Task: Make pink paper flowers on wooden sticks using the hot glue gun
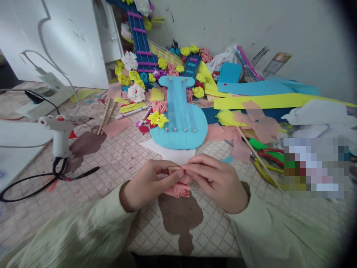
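My left hand [149, 182] and my right hand [216, 180] meet near the table's front edge. Both pinch a pink rolled paper flower [178, 190] between thumbs and fingertips; the flower's folds bulge out below my fingers. Just beyond my hands lies a light blue foam guitar shape [181, 123] with thin strings and pins, on a white sheet [170, 152]. A yellow paper flower [157, 119] rests at the guitar's left side.
A white glue gun [60, 128] stands at the left with its black cord [41, 182] looping forward. Wooden sticks [258, 156], pliers with green and red handles [264, 152], foam sheets in blue and yellow [264, 95], and several paper flowers [134, 80] crowd the back.
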Demonstrator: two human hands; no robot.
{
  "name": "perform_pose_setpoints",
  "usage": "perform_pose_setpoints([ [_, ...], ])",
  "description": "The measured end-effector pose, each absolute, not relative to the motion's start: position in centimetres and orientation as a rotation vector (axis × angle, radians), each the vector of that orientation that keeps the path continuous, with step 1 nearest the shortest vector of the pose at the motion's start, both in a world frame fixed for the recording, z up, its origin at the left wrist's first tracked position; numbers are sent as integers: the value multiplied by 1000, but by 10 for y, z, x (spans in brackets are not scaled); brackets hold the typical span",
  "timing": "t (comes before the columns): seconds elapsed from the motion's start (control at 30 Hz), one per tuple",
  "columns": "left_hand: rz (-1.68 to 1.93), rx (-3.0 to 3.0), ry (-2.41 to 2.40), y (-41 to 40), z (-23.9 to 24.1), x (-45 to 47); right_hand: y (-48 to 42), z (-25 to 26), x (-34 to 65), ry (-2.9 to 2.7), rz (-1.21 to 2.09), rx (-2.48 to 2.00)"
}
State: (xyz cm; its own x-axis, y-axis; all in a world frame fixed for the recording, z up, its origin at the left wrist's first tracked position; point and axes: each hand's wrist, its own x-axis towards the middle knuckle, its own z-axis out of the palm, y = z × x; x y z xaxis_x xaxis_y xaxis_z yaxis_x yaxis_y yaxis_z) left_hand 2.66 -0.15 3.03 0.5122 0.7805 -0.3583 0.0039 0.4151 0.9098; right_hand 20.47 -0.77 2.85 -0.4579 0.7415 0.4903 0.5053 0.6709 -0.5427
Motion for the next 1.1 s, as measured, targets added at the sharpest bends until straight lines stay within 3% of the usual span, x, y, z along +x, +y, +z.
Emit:
perform_pose_setpoints([
  [0.3,518,1098,915,-4,33,28,-5,32,203,-2005,749,-1070],
  [0.73,602,1193,786,-3,36,28,-5,34,204,-1989,575,-1073],
  [1.1,621,1223,908,-5,21,30,-7,29,196,-1890,725,-1262],
])
